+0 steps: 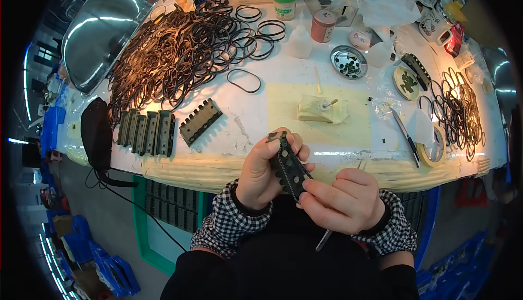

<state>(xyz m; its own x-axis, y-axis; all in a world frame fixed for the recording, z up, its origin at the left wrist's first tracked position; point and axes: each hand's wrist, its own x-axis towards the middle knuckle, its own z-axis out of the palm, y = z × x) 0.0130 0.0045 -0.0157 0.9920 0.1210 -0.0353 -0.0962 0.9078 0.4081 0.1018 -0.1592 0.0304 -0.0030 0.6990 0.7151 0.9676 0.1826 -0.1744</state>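
Before you, the desk (pixel 242 112) carries a big heap of dark bands (pixel 169 55) on its far left side, perhaps put there to leave the nearer part for working. Near the left edge you have a row of ridged pieces (pixel 146 132) standing close side by side, maybe so that they are easy to count and to take. One separate piece (pixel 200 122) lies tilted just beside this row.

Your left hand (pixel 267 166) is closed around the held piece (pixel 287 161), which is above the desk's near edge and slants down to the right, probably to turn its edge toward your other fingers. Your right hand (pixel 343 202) is narrow, its fingertips pinching at the lower end of the held piece. Under it a thin metal tool (pixel 323 240) comes out, seemingly tucked in the palm; its grip I cannot tell.
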